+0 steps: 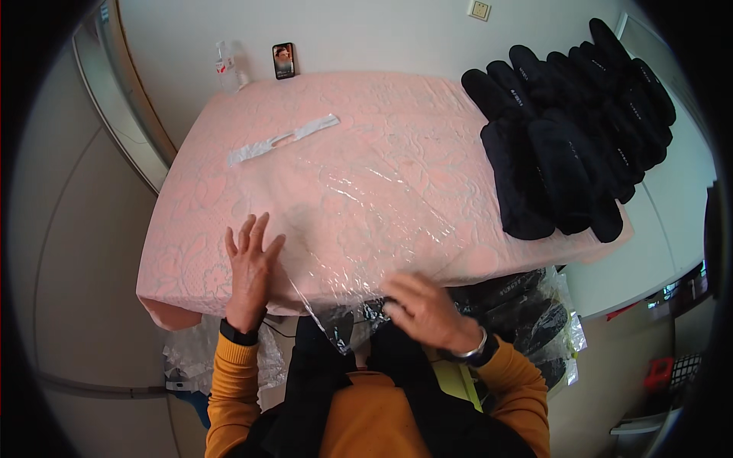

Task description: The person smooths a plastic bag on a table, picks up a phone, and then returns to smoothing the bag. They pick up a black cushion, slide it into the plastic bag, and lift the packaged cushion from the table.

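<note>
A clear plastic bag (374,210) lies flat on the pink patterned tablecloth, and its near corner hangs over the table's front edge toward my lap. At its far end is a white strip (284,142) with an oval slot in it. My left hand (253,263) rests palm down at the bag's left side, fingers spread, a dark band on the wrist. My right hand (427,311), slightly blurred, is over the bag's near right part with its fingers stretched toward the left. Nothing shows gripped in it; whether it touches the film I cannot tell.
Several black plush, round-ended pieces (565,145) are piled at the table's far right. A phone (283,61) and a clear bottle (224,65) stand by the wall. Below the front edge are plastic-wrapped black items (527,313) and crumpled clear film (202,355).
</note>
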`<state>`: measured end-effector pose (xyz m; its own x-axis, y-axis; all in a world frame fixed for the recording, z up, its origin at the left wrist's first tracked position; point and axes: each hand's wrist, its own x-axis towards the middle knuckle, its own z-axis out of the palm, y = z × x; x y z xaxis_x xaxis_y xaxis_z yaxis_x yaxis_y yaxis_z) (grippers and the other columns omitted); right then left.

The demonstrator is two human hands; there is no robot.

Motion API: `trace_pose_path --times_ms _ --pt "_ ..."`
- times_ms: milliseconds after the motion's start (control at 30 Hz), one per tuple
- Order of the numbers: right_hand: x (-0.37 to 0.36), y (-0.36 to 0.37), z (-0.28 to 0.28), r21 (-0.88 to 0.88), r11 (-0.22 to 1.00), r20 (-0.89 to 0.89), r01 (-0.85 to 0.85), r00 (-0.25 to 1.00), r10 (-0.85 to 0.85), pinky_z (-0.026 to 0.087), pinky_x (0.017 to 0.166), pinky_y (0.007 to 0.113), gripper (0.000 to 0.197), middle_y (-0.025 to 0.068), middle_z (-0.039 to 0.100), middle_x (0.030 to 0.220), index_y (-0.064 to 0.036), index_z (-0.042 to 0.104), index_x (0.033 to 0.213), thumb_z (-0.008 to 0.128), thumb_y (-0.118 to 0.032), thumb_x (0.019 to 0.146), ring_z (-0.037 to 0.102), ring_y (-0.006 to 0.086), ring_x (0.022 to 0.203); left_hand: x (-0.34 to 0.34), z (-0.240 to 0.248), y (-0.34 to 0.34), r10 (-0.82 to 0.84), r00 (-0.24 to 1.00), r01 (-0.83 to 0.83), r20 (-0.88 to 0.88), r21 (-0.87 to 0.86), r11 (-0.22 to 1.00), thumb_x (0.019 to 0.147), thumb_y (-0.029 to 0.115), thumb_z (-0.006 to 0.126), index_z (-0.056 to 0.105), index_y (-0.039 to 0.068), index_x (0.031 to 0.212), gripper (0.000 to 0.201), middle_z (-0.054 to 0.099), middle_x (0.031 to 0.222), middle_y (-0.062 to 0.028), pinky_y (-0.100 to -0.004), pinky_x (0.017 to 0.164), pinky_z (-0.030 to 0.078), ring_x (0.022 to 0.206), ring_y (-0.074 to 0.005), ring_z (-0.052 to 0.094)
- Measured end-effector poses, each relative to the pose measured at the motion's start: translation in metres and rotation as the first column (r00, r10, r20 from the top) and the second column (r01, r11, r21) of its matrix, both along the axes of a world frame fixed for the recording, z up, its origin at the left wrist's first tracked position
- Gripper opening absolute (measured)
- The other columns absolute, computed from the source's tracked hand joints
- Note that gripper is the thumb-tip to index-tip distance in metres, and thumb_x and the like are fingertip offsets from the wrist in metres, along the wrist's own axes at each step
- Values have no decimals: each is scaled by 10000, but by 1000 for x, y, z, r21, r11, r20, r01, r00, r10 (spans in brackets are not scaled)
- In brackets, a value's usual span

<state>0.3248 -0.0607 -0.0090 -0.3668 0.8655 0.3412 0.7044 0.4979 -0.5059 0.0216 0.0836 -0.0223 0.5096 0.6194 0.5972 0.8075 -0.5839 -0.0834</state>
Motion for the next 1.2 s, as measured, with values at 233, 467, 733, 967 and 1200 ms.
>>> trace_pose_path --times_ms 233,467,733,967,1200 --pt "62 40 -20 344 845 190 410 850 -491 395 1037 468 424 224 578 1252 19 581 1257 669 -106 862 514 420 1189 -19 -8 -33 160 876 -32 455 -277 960 868 25 618 641 57 1195 329 645 1041 -130 -371 833 489 899 -249 612" --pt "73 39 -15 255 812 104 524 820 -562 501 845 416 407 199 650 1037 26 590 1230 681 -52 842 628 328 950 6 -25 -119 253 584 470 771 -576 669 912 -7 640 429 44 1435 566 619 745 -60 -278 633 496 674 -115 587" --pt "62 -3 -13 -105 885 -371 454 807 -459 455 555 245 359 57 581 684 12 614 1190 631 65 835 539 81 584 -6 11 -71 243 610 278 755 -491 826 898 -44 620 513 33 1365 484 623 800 -43 -246 628 483 666 -85 570" --pt "58 1 -1 -22 923 -290 385 881 -374 476 572 271 337 94 629 750 23 616 1173 652 54 839 594 128 617 -17 2 -34 108 821 46 561 -253 966 850 -50 657 600 56 1248 415 636 959 -84 -284 661 506 747 -168 612" --pt "25 31 13 259 901 36 347 929 -368 472 892 430 456 207 590 1168 35 552 1265 684 -43 835 582 321 1067 27 -7 -43 11 852 81 524 -152 985 814 -4 671 600 18 1222 415 509 1350 -195 -422 1031 448 1266 -364 496"
